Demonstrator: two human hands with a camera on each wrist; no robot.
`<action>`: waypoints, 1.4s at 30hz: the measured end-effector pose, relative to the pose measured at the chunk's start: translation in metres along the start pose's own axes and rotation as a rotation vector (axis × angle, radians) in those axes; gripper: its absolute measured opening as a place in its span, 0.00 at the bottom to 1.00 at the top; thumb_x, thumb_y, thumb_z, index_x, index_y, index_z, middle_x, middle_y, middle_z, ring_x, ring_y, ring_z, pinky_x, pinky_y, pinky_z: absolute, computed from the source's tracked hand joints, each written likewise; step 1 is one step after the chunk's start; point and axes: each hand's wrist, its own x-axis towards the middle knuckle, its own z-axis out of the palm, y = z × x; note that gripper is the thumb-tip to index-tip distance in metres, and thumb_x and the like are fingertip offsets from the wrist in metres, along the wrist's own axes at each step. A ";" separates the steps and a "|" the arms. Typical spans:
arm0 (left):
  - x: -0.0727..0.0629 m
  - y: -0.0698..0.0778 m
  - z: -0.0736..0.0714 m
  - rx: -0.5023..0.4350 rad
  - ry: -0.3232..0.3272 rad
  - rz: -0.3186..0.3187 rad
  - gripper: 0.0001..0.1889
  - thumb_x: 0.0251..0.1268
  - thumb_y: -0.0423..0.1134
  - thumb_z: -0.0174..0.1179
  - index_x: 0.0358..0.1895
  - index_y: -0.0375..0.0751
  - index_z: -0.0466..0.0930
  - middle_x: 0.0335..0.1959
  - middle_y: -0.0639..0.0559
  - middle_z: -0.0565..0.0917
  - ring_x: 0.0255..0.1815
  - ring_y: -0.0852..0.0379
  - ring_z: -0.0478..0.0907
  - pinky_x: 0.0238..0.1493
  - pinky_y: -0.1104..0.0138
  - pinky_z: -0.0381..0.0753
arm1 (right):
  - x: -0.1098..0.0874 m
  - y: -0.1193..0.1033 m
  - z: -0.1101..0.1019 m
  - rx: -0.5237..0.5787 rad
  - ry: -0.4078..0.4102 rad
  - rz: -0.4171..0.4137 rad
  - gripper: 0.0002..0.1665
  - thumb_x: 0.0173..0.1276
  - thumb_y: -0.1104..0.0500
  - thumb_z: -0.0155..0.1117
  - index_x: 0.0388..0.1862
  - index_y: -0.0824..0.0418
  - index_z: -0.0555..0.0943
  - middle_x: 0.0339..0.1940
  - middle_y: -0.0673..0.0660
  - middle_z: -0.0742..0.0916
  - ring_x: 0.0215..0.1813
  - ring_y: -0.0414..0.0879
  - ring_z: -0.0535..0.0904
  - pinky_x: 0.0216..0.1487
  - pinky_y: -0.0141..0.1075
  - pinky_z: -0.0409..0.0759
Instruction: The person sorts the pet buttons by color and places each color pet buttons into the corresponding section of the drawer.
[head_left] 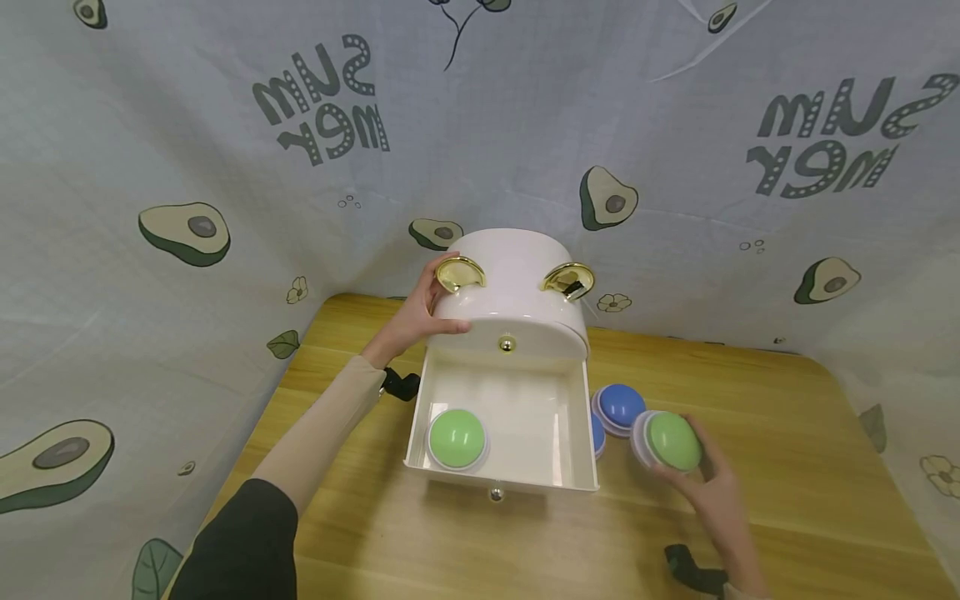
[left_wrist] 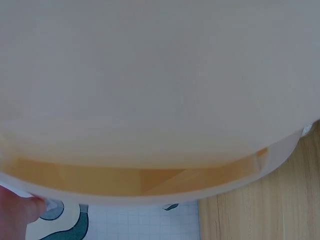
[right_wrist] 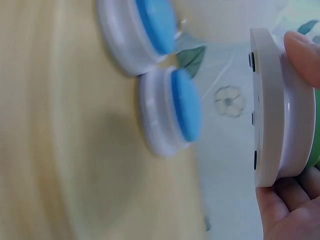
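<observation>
A: Nearest you, what's at risk?

B: Your right hand (head_left: 712, 487). Thumb and fingers wrapped round a held green button (head_left: 673, 442), tilted, clear of the worktop (head_left: 795, 433). Rim looks smooth; a slack grip could drop it.

A: And the drawer (head_left: 536, 387)?

B: Standing out, a second green button (head_left: 457, 437) in its near left corner. Swing your right hand left too low and the held base may clip the drawer's right edge.

A: Beside that edge?

B: Two blue buttons, one (head_left: 597, 435) partly hidden, the other (head_left: 622, 405) a little farther back. Your knuckles or load could knock either.

A: Farthest?

B: Your left hand (head_left: 416, 317), fingers and thumb spread wide round the left side of the white box (head_left: 513, 283). Ease off, and a bumped drawer might shift it.
</observation>
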 end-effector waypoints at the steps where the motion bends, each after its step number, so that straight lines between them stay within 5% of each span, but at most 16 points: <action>1: -0.001 0.003 0.001 0.000 -0.001 0.001 0.52 0.47 0.20 0.67 0.74 0.44 0.45 0.74 0.43 0.54 0.73 0.55 0.51 0.70 0.56 0.50 | 0.000 -0.004 -0.001 0.005 -0.002 -0.015 0.52 0.58 0.72 0.68 0.77 0.61 0.52 0.74 0.53 0.63 0.68 0.31 0.56 0.60 0.16 0.53; 15: -0.002 0.007 0.003 -0.003 -0.002 -0.002 0.52 0.47 0.19 0.66 0.74 0.43 0.44 0.74 0.43 0.53 0.72 0.55 0.52 0.69 0.55 0.52 | 0.006 -0.062 0.000 0.020 -0.050 -0.259 0.57 0.47 0.82 0.69 0.75 0.57 0.58 0.72 0.51 0.67 0.71 0.36 0.58 0.63 0.21 0.55; 21: 0.003 -0.012 -0.003 -0.013 0.001 -0.001 0.53 0.46 0.18 0.66 0.75 0.47 0.44 0.74 0.46 0.54 0.73 0.56 0.51 0.70 0.55 0.50 | 0.010 -0.085 0.005 0.032 -0.092 -0.332 0.59 0.43 0.84 0.70 0.75 0.60 0.59 0.72 0.54 0.68 0.72 0.38 0.58 0.65 0.23 0.56; 29: 0.005 -0.022 -0.006 -0.004 0.004 0.024 0.53 0.48 0.23 0.69 0.74 0.53 0.46 0.73 0.51 0.56 0.72 0.60 0.52 0.70 0.57 0.51 | 0.017 -0.107 0.020 0.192 -0.191 -0.393 0.56 0.41 0.85 0.69 0.72 0.68 0.60 0.71 0.61 0.68 0.71 0.41 0.60 0.66 0.25 0.57; 42: 0.005 -0.022 -0.006 -0.007 0.001 0.028 0.53 0.46 0.25 0.71 0.74 0.55 0.47 0.72 0.49 0.58 0.71 0.59 0.55 0.69 0.54 0.53 | 0.025 -0.124 0.050 0.186 -0.286 -0.455 0.55 0.45 0.82 0.71 0.73 0.66 0.60 0.70 0.63 0.68 0.70 0.43 0.62 0.65 0.27 0.60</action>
